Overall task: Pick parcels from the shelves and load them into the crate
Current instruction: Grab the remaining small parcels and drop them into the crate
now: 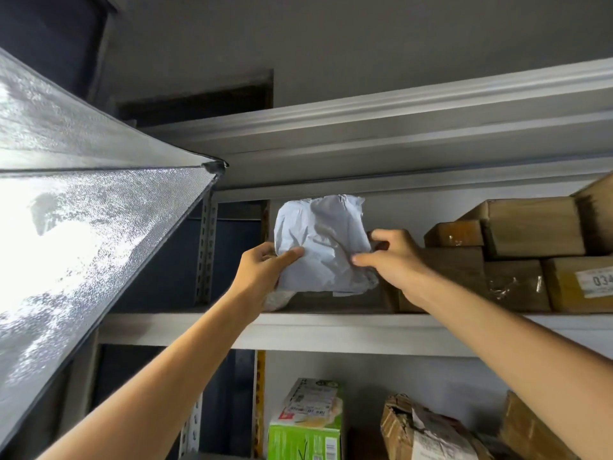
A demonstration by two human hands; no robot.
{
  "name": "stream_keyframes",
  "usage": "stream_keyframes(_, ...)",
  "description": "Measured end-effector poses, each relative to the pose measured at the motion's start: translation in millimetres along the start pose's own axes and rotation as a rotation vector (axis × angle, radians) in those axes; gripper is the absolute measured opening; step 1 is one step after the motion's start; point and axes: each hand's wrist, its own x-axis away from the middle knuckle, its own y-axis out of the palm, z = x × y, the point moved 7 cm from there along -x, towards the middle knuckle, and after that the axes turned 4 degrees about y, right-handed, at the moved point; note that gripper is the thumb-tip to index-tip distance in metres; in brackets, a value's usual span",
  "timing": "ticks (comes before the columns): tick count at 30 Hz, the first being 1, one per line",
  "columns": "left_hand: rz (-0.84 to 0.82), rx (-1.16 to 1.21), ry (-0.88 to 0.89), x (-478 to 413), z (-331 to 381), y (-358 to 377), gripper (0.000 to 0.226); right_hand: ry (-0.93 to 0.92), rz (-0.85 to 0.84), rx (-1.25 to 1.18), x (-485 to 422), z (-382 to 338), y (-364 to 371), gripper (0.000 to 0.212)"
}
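Observation:
A crumpled white plastic mailer parcel point(323, 242) is held up in front of the upper shelf point(331, 327), at its left end. My left hand point(265, 268) grips its lower left side, thumb across the front. My right hand point(389, 257) pinches its right edge, thumb on the front and fingers behind. Both arms reach up from below. The crate is not in view.
Several brown cardboard boxes point(530, 257) are stacked on the same shelf to the right. On the shelf below stand a green and white carton point(306, 423) and torn brown parcels point(428, 429). A frosted bright panel point(83, 227) slants in at the left beside a perforated steel upright point(206, 254).

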Motion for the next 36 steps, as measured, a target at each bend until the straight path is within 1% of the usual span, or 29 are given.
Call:
stream_keyframes(2, 0.015, 0.006, -0.066, -6.1, -4.8, -4.8, 0.04, 0.056, 0.004, -0.061, -5.3, 5.7, 10.5, 0.037)
stream_keyframes(4, 0.053, -0.005, -0.101, -12.5, -6.7, -13.4, 0.036, 0.152, -0.048, -0.157, -10.4, 10.9, 24.0, 0.057)
stream_keyframes(5, 0.063, -0.025, -0.081, -17.6, -6.0, -18.3, 0.033, 0.16, -0.07, -0.167, -15.8, 11.8, 30.1, 0.056)
stream_keyframes(6, 0.059, -0.059, -0.034, -22.7, -2.9, -23.0, 0.028, 0.142, -0.066, -0.142, -20.9, 10.1, 33.8, 0.046)
stream_keyframes(8, 0.04, -0.129, 0.112, -31.8, 7.6, -31.6, 0.024, 0.081, -0.018, -0.128, -30.4, 2.3, 37.7, 0.037)
stream_keyframes(11, 0.081, -0.236, 0.32, -49.0, 20.4, -45.6, 0.025, -0.145, 0.013, -0.105, -42.2, -20.5, 48.5, 0.022)
stream_keyframes(12, 0.11, -0.256, 0.342, -55.7, 19.9, -50.3, 0.025, -0.213, 0.002, -0.095, -44.6, -26.6, 54.4, 0.022)
stream_keyframes(14, 0.159, -0.262, 0.334, -70.0, 12.8, -59.8, 0.025, -0.287, -0.045, -0.068, -50.4, -31.2, 68.7, 0.023)
stream_keyframes(16, 0.176, -0.25, 0.317, -82.7, 2.6, -68.0, 0.022, -0.318, -0.043, 0.007, -58.9, -29.1, 82.4, 0.009)
stream_keyframes(17, 0.16, -0.23, 0.298, -88.5, -2.2, -69.6, 0.021, -0.338, -0.009, 0.067, -63.7, -28.0, 87.2, 0.001)
stream_keyframes(19, 0.076, -0.125, 0.229, -98.2, -13.5, -67.5, 0.02, -0.34, 0.069, 0.195, -73.4, -24.2, 96.5, 0.01)
stream_keyframes(20, 0.024, -0.021, 0.177, -102.3, -20.6, -65.2, 0.021, -0.301, 0.062, 0.208, -78.5, -20.5, 102.2, 0.007)
stream_keyframes(21, 0.0, 0.112, 0.113, -105.2, -28.5, -63.7, 0.024, -0.248, 0.014, 0.194, -83.1, -15.3, 109.9, 0.006)
stream_keyframes(22, 0.01, 0.252, 0.05, -107.1, -35.6, -64.5, 0.027, -0.181, -0.075, 0.16, -84.9, -10.6, 120.2, 0.014)
stream_keyframes(23, 0.037, 0.336, 0.006, -110.0, -42.6, -67.9, 0.032, -0.125, -0.197, 0.096, -84.7, -7.3, 131.6, 0.025)
stream_keyframes(24, 0.049, 0.356, -0.025, -112.5, -49.2, -71.1, 0.038, -0.082, -0.338, -0.005, -81.7, -7.0, 142.6, 0.037)
stream_keyframes(25, 0.034, 0.312, -0.047, -114.1, -55.1, -73.2, 0.043, -0.049, -0.469, -0.154, -78.2, -8.4, 152.0, 0.045)
stream_keyframes(26, 0.013, 0.227, -0.059, -112.2, -59.5, -73.8, 0.041, 0.021, -0.565, -0.319, -75.4, -8.6, 160.2, 0.042)
stream_keyframes(27, 0.008, 0.101, -0.059, -109.4, -64.0, -75.7, 0.03, 0.072, -0.61, -0.397, -73.4, -6.9, 165.1, 0.034)
stream_keyframes(28, 0.011, -0.037, -0.046, -106.7, -67.2, -78.5, 0.018, 0.09, -0.606, -0.392, -74.1, -4.0, 166.0, 0.03)
stream_keyframes(29, 0.009, -0.171, -0.02, -105.0, -69.5, -81.4, 0.015, 0.06, -0.578, -0.25, -75.9, -1.8, 165.3, 0.034)
stream_keyframes(30, -0.006, -0.272, -0.001, -102.9, -71.5, -83.0, 0.016, 0.003, -0.577, -0.051, -74.9, 0.7, 167.4, 0.038)
stream_keyframes(31, -0.025, -0.333, 0.006, -100.0, -73.1, -83.8, 0.016, -0.051, -0.599, 0.117, -70.8, 2.7, 170.5, 0.037)
stream_keyframes(32, -0.036, -0.363, 0.004, -96.9, -73.3, -84.1, 0.016, -0.072, -0.627, 0.211, -67.2, 5.3, 173.6, 0.036)
stream_keyframes(33, -0.039, -0.386, 0.0, -95.2, -72.7, -84.2, 0.016, -0.073, -0.644, 0.241, -64.5, 7.2, 174.5, 0.034)
stream_keyframes(36, -0.023, -0.396, -0.001, -92.1, -68.1, -83.6, 0.016, -0.101, -0.58, 0.264, -60.4, 3.2, 169.6, 0.031)
